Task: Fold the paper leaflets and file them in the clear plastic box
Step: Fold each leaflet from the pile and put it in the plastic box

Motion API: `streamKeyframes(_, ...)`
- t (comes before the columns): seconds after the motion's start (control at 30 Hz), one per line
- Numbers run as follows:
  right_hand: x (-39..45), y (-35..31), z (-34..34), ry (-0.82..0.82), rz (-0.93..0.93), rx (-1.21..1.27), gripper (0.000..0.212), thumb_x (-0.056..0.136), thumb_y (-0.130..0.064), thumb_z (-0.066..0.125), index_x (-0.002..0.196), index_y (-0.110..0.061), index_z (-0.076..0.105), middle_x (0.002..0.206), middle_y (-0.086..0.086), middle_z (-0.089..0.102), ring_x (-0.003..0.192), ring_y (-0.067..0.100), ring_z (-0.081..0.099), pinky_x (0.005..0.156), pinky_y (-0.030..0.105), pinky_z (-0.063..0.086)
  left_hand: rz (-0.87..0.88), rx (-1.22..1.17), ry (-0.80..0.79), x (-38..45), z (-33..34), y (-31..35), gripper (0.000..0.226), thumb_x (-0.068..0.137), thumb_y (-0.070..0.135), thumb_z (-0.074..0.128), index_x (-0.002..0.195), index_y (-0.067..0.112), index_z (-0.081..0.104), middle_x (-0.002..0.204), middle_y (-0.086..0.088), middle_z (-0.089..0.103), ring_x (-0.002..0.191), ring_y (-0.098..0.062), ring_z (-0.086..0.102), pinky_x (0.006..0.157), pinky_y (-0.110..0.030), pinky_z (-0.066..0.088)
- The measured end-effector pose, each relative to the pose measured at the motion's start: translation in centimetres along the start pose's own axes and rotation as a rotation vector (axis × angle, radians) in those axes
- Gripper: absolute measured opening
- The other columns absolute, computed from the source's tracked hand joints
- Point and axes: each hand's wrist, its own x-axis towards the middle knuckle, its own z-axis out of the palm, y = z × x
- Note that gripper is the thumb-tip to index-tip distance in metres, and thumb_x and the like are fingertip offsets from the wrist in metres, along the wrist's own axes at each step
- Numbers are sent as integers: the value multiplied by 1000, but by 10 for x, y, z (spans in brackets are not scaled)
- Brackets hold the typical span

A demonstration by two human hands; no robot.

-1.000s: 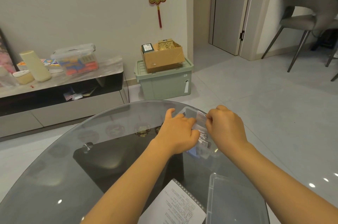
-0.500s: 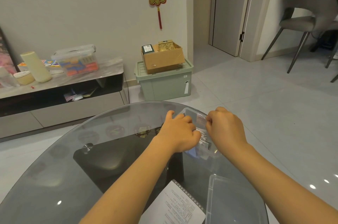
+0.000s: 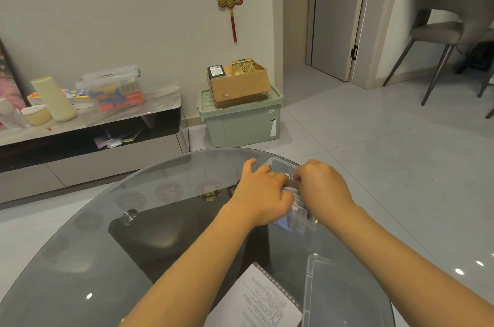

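A clear plastic box [image 3: 280, 165] stands near the far edge of the round glass table [image 3: 133, 233]. Folded paper leaflets [image 3: 294, 202] stand packed inside it. My left hand [image 3: 260, 190] and my right hand [image 3: 322, 186] both reach into the box, knuckles up, fingers curled onto the leaflets between them. The fingertips are hidden, so I cannot see how each leaflet is held. One flat printed leaflet [image 3: 262, 300] lies on the table near me.
A clear plastic lid [image 3: 344, 297] lies at the near right of the table. Beyond the table are a low TV cabinet [image 3: 88, 126] with a storage tub, a green bin [image 3: 240, 118] carrying a cardboard box, and a grey chair [image 3: 449, 11] at right.
Both hands stay in the box; the right hand has shifted slightly left, closer to the left hand. The view has tilted a little.
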Motion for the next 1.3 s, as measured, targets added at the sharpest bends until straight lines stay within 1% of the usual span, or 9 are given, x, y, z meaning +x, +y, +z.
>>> streamKeyframes(0.13, -4, -5, -5, -110, -44, -132, 22, 85, 1, 47, 99, -11, 60, 63, -2, 32, 72, 22, 43, 44, 20, 19, -1, -25, 53, 0, 2, -1, 50, 80, 39, 20, 106, 19, 58, 106, 2, 62, 110, -15, 47, 116, -45, -1)
streamKeyframes(0.27, -7, -4, -8, -92, -74, -122, 34, 86, -6, 46, 115, -21, 56, 91, 1, 62, 87, 24, 60, 52, 23, 28, 1, -24, 94, -1, 4, -2, 58, 79, 41, 16, 116, 17, 55, 114, 1, 57, 112, -16, 46, 115, -43, 2)
streamKeyframes(0.33, -9, -3, -7, -90, -56, -70, 36, 87, -7, 45, 118, -22, 54, 100, 3, 64, 90, 23, 61, 52, 24, 29, 13, 31, 50, -1, 3, -2, 66, 80, 41, 11, 124, 19, 55, 124, 1, 53, 119, -15, 41, 115, -45, 1)
streamKeyframes(0.5, -12, 7, -10, -92, 32, 142, 41, 87, -4, 46, 124, -20, 51, 111, 4, 64, 98, 25, 60, 74, 30, 47, -8, 74, -62, 0, -3, 0, 68, 80, 39, 11, 133, 21, 51, 136, 1, 45, 128, -15, 34, 115, -47, -1)
streamKeyframes(0.73, -22, 23, -14, 27, 4, 435, 35, 92, -4, 45, 120, -19, 58, 111, 2, 67, 101, 20, 62, 87, 30, 50, -44, -55, 107, -13, -18, 5, 67, 81, 34, 15, 139, 18, 44, 144, 3, 41, 135, -10, 28, 115, -36, -9)
streamKeyframes(0.9, -43, 12, -29, 92, -69, 559, 30, 91, -5, 47, 112, -16, 64, 102, 2, 69, 90, 16, 63, 84, 27, 50, -79, -42, 169, -50, -37, 24, 62, 85, 32, 17, 138, 17, 45, 145, 3, 41, 135, -10, 28, 114, -34, -11)
streamKeyframes(1.03, -64, -2, -32, 65, -136, 610, 26, 90, -9, 50, 107, -19, 66, 97, -1, 71, 83, 13, 63, 80, 30, 52, -186, -79, 148, -95, -36, 32, 43, 96, 21, 31, 138, 19, 44, 143, 3, 40, 134, -12, 28, 116, -38, -8)
streamKeyframes(1.17, -88, -17, -31, -21, -249, 596, 23, 90, -7, 53, 105, -15, 68, 94, 2, 68, 81, 11, 56, 74, 16, 42, -311, -98, 89, -147, -28, 43, 43, 96, 22, 33, 137, 19, 45, 143, 3, 40, 132, -14, 31, 116, -37, 0)
streamKeyframes(1.3, -110, -29, -26, -172, -349, 531, 21, 90, -11, 55, 105, -18, 68, 91, -6, 66, 81, 7, 59, 82, 21, 49, -401, -71, -73, -192, -12, 46, 47, 95, 29, 37, 141, 21, 39, 145, 2, 37, 133, -16, 30, 114, -38, 8)
